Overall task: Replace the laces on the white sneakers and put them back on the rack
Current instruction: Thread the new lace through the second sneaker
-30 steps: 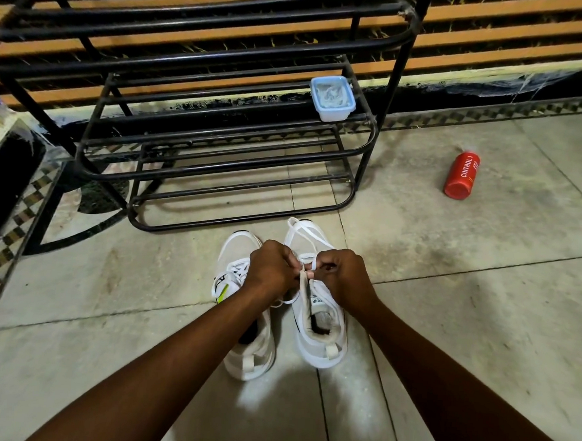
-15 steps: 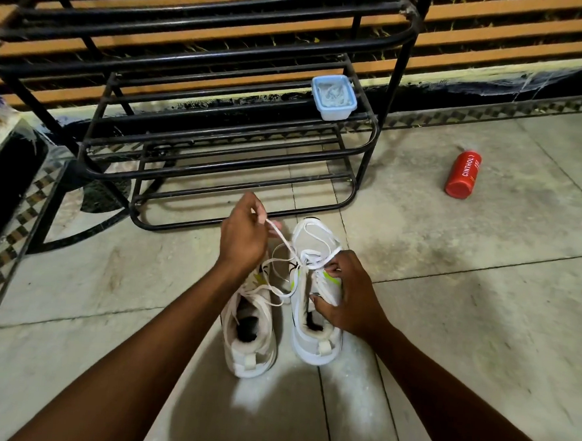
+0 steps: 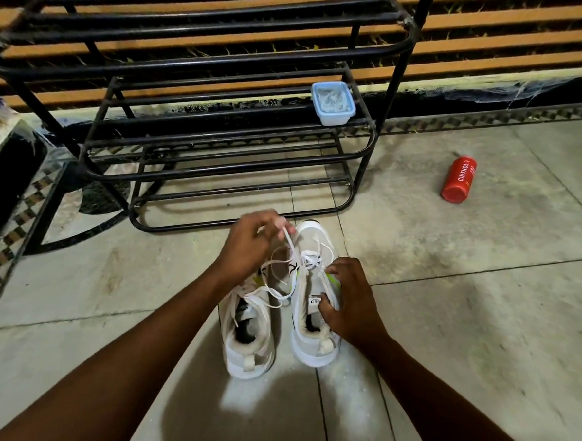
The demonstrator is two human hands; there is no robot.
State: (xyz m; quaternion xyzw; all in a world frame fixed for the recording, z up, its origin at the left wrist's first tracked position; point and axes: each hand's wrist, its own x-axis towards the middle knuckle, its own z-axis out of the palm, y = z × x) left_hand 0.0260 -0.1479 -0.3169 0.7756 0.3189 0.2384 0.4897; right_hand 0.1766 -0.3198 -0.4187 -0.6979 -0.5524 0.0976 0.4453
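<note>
The white sneakers [image 3: 282, 308] stand side by side on the floor before the rack [image 3: 220, 120]; left hand [image 3: 252, 243] pinches a lace [image 3: 290, 244] taut (likely threading); right hand [image 3: 351, 305] grips the right sneaker's collar, steadying it.

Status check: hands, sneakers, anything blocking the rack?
Left hand pinching lace; right hand gripping right sneaker. Both sneakers on floor. Rack front unobstructed.

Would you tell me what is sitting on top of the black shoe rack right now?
A small pale-blue container sits on a middle shelf of the shoe rack, near its right end. Something pale and crumpled lies inside it; what it is cannot be told. No shoes show on the visible bars.
</note>
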